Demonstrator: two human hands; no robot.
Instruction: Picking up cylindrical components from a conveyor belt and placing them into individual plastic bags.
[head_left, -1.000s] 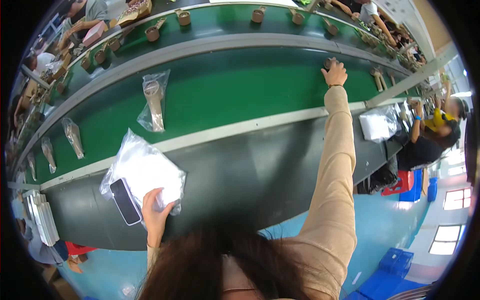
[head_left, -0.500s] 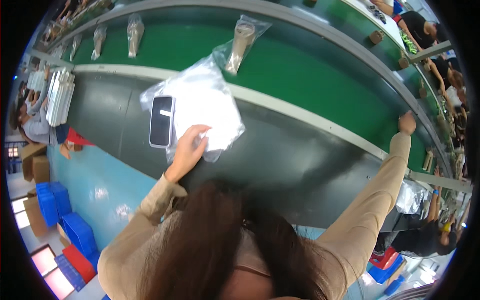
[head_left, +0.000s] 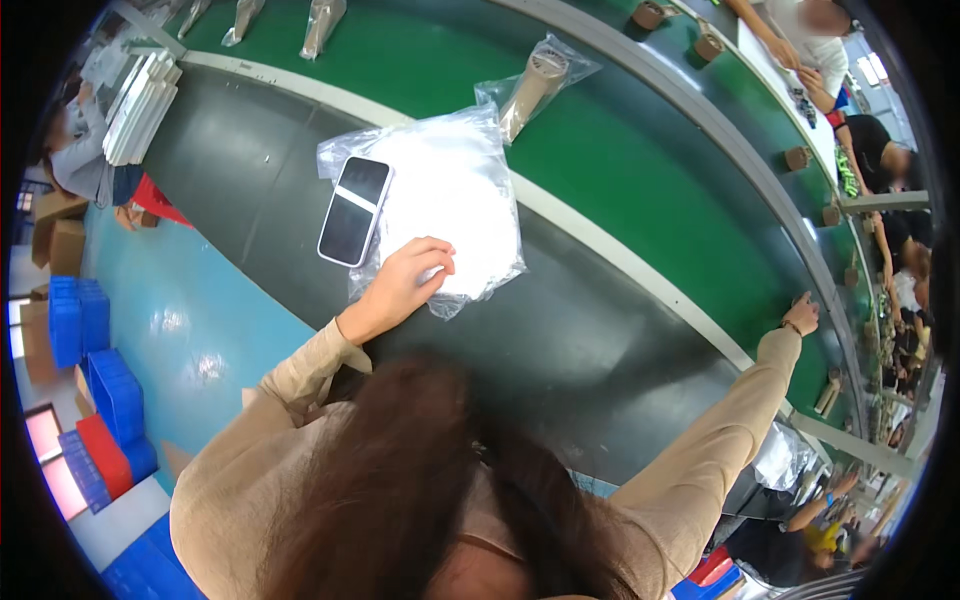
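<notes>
My left hand (head_left: 405, 283) rests on a pile of clear plastic bags (head_left: 470, 190), its fingers bent and the thumb apart from them. On the pile's left side, beside that hand, lies a phone (head_left: 352, 215) with a dark screen and a pale edge. My right arm stretches far out over the green conveyor belt (head_left: 640, 190). At its end, my right hand (head_left: 802, 314) has fingers apart near the far rail, with nothing visible in it. Nearest to it is a small beige item (head_left: 828, 393) on the belt. A beige handheld fan (head_left: 535, 90) in clear plastic lies just beyond the bags.
More bagged beige items (head_left: 322, 25) lie along the belt at far left. A pale rail (head_left: 610, 255) separates the belt from my dark worktop (head_left: 560, 350). White trays (head_left: 142, 105) are stacked at left, blue bins (head_left: 115, 390) below. Other people sit across and at right.
The view has shifted, so the bags, phone and bagged fan appear farther right. My left hand stays on the bags. My right hand remains extended, its fingers now more visible.
</notes>
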